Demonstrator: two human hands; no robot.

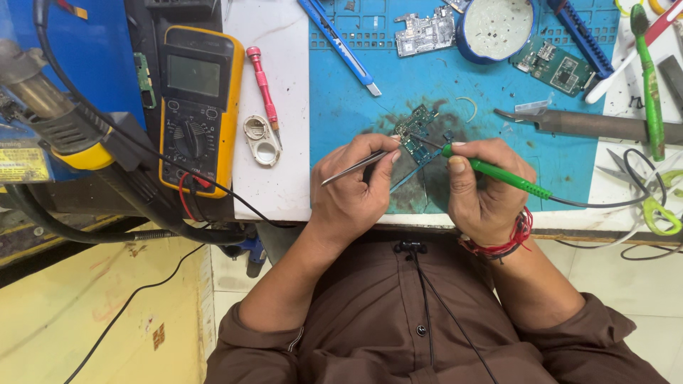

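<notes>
My left hand (353, 186) grips thin metal tweezers (356, 166), their tips touching a small green circuit board (415, 133) on the blue work mat (455, 85). In my right hand (482, 190) is a green-handled soldering iron (498, 175), held like a pen, its metal tip resting on the same board. Both hands lie on the mat's near edge, close together, with the board just beyond the fingertips. A black cable runs from the iron off to the right.
A yellow multimeter (197, 99) with red and black leads stands at left, beside a red screwdriver (263, 85) and a hot-air gun (64, 121). Other circuit boards (562, 67), a round tin (498, 28), blue knives, metal tongs (590, 122) and green tools crowd the back and right.
</notes>
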